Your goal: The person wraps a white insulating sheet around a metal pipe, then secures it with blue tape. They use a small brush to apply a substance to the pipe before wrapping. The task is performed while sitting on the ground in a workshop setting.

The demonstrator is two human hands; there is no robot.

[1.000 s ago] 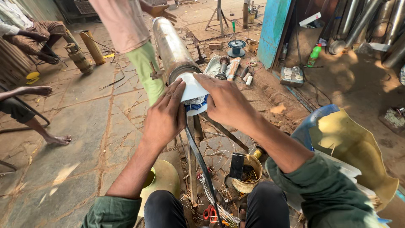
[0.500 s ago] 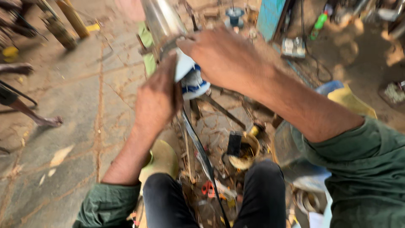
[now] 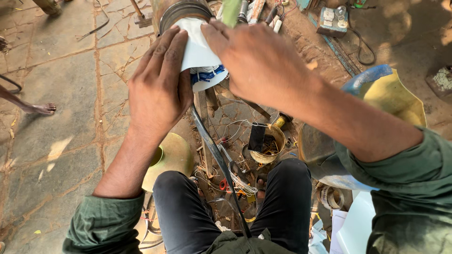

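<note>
A white sheet point(image 3: 197, 51) is wrapped around the near end of a steel cylinder point(image 3: 181, 10) at the top of the head view. Blue and white wires point(image 3: 207, 75) show under the sheet's lower edge. My left hand point(image 3: 160, 87) presses flat on the sheet's left side. From the right, my right hand point(image 3: 256, 63) holds the sheet with its fingers on the upper edge. A dark metal bar point(image 3: 214, 155) runs from below the cylinder down between my knees.
A round tin of scrap wire point(image 3: 268, 146) sits on the ground by my right knee. A yellow bowl point(image 3: 172, 157) lies by my left knee, a blue and yellow container point(image 3: 386, 94) to the right. Another person's bare foot point(image 3: 42, 109) rests at left.
The view has tipped down and moved closer to the cylinder. Both hands stay on the white sheet, the left one now flatter against it.
</note>
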